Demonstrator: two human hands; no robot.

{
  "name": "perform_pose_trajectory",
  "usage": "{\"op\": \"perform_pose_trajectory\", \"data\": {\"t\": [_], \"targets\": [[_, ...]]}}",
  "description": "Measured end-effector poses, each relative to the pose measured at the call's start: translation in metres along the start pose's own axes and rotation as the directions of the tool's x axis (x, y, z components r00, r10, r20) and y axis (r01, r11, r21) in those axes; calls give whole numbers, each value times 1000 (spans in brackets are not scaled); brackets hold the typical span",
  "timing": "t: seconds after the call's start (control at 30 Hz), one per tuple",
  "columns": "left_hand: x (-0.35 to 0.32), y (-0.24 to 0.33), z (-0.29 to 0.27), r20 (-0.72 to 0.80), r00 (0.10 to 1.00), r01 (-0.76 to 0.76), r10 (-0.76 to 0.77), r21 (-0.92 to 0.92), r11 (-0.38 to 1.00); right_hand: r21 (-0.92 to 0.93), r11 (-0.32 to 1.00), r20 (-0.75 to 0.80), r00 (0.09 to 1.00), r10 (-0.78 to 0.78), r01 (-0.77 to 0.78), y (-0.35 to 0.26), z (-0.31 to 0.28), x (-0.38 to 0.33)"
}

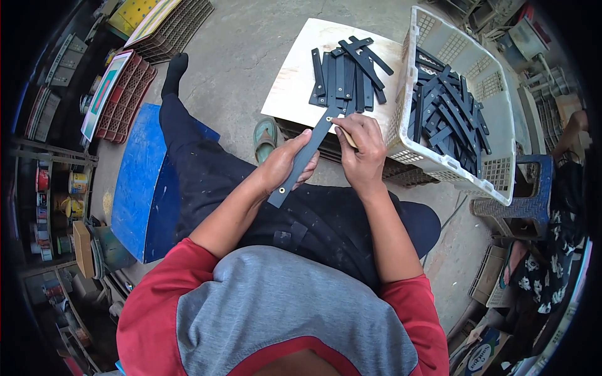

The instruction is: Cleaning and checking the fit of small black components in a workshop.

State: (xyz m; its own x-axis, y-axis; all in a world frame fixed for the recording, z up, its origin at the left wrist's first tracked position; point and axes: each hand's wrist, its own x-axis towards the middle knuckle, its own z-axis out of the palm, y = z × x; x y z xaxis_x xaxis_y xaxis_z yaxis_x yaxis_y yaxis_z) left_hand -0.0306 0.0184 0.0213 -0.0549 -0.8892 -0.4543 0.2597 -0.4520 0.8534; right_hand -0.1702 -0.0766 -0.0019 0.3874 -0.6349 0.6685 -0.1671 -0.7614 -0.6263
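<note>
Grey-and-red shirt [295, 294] sits nearest; beyond it the left grip [280, 166] wraps a dark strip [305, 156], slanting away toward the pile [351, 70] on the desk [295, 78]; the right grip [365, 143] holds a tan piece [348, 137] by the far eyelet [329, 119]; pressing there could twist the strip, should the left grip slacken; bumping the loosely crossed pile, left of the crate [453, 168], could scatter it.

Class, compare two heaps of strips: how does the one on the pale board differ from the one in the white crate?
The board heap lies on an open, flat top; the crate heap sits inside perforated walls. The board heap is smaller, the crate heap larger. Both consist of dark, slender pieces.
</note>
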Motion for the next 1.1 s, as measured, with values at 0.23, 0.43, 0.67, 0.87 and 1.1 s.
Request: {"op": "perform_pose_trajectory", "data": {"t": [0.23,0.43,0.67,0.87,1.1], "targets": [[4,-2,-12,126,990,86,-61,-199,976,-3,992,67,989,-129,130,-2,5,-9],[8,-6,-11,162,985,94,-54,-250,964,-44,988,61,988,-143,146,3,5,-8],[6,-7,-9,150,987,80,-50,-206,975,-135,986,32,995,-92,95,7,0,2],[2,-3,-8,136,988,98,-73,-184,978,-159,981,16,993,-114,115,7,-3,0],[2,-3,-6,139,989,59,-39,-144,988,-77,994,-68,995,77,-82,12,-6,5]]}}
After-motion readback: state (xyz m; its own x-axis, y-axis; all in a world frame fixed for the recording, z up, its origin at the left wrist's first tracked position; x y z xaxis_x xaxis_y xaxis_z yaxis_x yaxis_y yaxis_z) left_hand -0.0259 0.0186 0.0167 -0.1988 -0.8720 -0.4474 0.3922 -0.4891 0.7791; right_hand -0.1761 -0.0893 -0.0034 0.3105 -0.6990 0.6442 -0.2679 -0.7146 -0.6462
